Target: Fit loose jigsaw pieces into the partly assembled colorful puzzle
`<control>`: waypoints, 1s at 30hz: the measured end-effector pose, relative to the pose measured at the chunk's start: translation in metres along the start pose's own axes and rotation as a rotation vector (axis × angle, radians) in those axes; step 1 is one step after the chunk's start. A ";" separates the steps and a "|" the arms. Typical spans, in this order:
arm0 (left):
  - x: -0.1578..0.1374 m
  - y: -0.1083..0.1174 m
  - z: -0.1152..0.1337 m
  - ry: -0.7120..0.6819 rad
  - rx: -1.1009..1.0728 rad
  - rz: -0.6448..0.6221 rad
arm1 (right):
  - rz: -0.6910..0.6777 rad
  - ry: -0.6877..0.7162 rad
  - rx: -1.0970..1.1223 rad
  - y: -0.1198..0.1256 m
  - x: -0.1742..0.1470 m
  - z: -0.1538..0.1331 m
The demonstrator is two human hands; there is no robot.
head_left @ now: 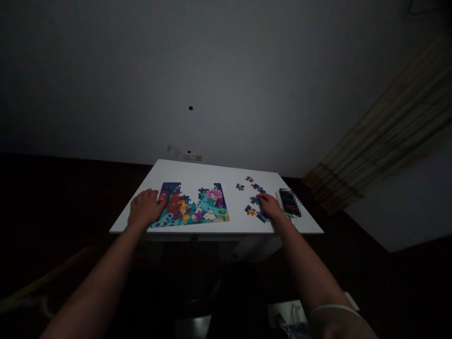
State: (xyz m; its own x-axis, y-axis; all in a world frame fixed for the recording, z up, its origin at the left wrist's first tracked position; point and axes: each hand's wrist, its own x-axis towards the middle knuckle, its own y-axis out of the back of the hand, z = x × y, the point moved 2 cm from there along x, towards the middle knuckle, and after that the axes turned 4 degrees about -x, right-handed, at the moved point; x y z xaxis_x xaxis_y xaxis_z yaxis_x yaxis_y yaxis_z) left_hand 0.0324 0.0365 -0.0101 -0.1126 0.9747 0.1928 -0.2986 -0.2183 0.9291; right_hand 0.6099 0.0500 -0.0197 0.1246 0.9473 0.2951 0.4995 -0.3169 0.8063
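A partly assembled jigsaw puzzle with colourful animals lies on the white table, with a gap in its upper middle. My left hand rests open at the puzzle's left edge, thumb touching it and palm down. To the right of the puzzle, my right hand has its fingers closed at a dark blue puzzle piece. Around that hand lie several loose pieces, among them a green and yellow piece and an orange and blue piece. The fingertips' grip is partly hidden.
A dark, pixelated object lies right of my right hand on the white table. Behind the table is a grey wall with a power socket. A patterned curtain hangs at the right.
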 end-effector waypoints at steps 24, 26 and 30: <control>0.005 0.000 -0.011 -0.101 0.064 -0.011 | -0.007 -0.022 0.076 -0.014 0.001 0.010; 0.005 -0.001 -0.011 -0.100 0.062 -0.002 | 0.015 -0.047 0.136 -0.015 0.000 0.012; 0.005 0.000 -0.010 -0.100 0.083 0.002 | 0.021 -0.096 0.290 -0.015 0.000 0.016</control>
State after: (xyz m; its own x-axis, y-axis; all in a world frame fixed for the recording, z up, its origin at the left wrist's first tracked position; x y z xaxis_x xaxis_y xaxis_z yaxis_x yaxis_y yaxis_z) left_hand 0.0222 0.0413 -0.0122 -0.0165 0.9750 0.2217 -0.2185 -0.2199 0.9507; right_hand 0.6155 0.0552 -0.0402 0.2111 0.9453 0.2486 0.7183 -0.3225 0.6165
